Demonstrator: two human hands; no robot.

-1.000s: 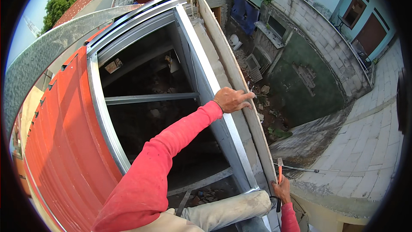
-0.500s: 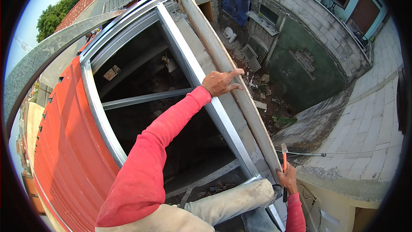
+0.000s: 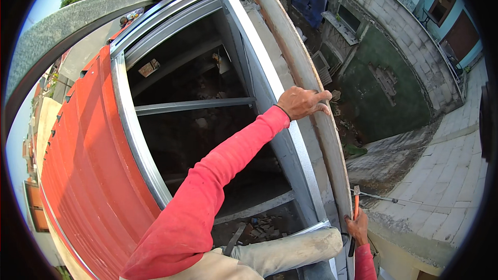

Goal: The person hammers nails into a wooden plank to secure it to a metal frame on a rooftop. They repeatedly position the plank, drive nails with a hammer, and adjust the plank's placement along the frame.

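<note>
Red roofing sheets [image 3: 83,166], grey block wall [image 3: 410,36], paved yard [image 3: 446,176], daylight

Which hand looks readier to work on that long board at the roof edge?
Probably the right hand: it grips an orange-handled tool beside the wooden board. The left hand rests on the board, steadying it.

No packages, labels, signs or screens can be made out anywhere in the frame; the small flat tan object [image 3: 149,67] lying inside the dark opening at upper left is too unclear to identify.
</note>
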